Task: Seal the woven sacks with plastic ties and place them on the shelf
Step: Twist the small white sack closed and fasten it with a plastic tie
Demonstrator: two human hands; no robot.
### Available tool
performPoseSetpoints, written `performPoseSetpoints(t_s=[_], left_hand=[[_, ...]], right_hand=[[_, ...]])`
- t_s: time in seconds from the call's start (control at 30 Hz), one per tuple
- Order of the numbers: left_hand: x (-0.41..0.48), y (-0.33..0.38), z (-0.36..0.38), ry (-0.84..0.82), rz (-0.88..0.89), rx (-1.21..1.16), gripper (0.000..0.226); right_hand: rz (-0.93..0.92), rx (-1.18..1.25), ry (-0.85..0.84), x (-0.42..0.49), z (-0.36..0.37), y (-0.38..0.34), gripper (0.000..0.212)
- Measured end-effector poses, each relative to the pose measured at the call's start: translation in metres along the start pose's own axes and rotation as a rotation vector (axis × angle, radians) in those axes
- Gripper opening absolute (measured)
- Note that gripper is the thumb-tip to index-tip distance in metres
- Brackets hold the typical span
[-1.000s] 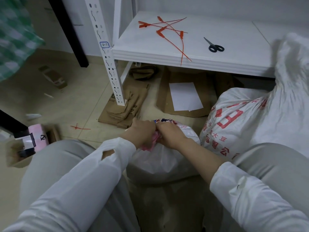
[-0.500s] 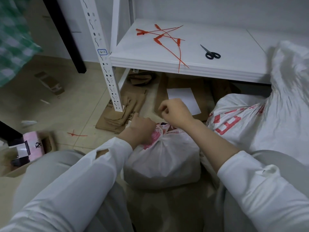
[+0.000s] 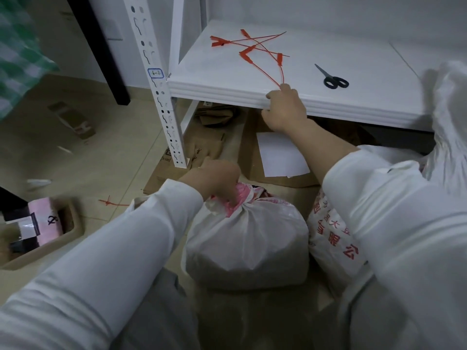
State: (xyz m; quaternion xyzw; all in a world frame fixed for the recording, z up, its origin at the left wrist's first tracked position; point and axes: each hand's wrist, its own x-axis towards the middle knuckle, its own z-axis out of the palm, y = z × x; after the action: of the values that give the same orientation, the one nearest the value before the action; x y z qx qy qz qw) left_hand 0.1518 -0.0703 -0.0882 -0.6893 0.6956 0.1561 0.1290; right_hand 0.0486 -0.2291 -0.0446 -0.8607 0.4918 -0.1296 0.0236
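A small white woven sack [image 3: 249, 238] sits on the floor between my knees, its neck bunched together. My left hand [image 3: 214, 179] grips that bunched neck, which shows pink print. My right hand [image 3: 284, 109] is at the front edge of the white shelf [image 3: 227, 89], fingertips touching the tail end of a red plastic tie [image 3: 267, 61]. Several red ties lie crossed on the shelf. Whether the fingers have pinched the tie is not clear.
Black scissors [image 3: 333, 79] lie on the shelf right of the ties. A larger white sack with red characters [image 3: 333, 238] leans at my right. Flattened cardboard [image 3: 252, 157] lies under the shelf; a box with a pink item [image 3: 43, 223] is at left. A loose red tie [image 3: 111, 202] lies on the floor.
My right hand left the sack's neck and rose up to the shelf edge, reaching the red tie. The left hand kept hold of the bunched neck.
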Motion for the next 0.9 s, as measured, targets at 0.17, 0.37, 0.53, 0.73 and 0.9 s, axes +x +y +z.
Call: performPoseSetpoints(t_s=[0.17,0.37,0.53,0.73,0.9], left_hand=[[0.001,0.002,0.001,0.009,0.012,-0.008,0.045],[-0.002,0.004,-0.001,-0.001,0.012,-0.007,0.046],[0.001,0.007,-0.003,0.002,0.006,-0.005,0.044],[0.001,0.014,-0.002,0.015,0.009,0.029,0.038],[-0.006,0.017,0.002,0.046,0.013,0.084,0.033]], right_hand=[[0.045,-0.116,-0.020,0.001,-0.001,0.008,0.029],[0.164,-0.060,0.100,0.013,-0.012,0.013,0.028],[0.394,0.239,0.305,0.016,-0.020,0.015,0.023],[0.417,0.429,0.453,0.010,-0.041,0.017,0.029],[0.260,0.473,0.550,-0.011,-0.040,0.015,0.027]])
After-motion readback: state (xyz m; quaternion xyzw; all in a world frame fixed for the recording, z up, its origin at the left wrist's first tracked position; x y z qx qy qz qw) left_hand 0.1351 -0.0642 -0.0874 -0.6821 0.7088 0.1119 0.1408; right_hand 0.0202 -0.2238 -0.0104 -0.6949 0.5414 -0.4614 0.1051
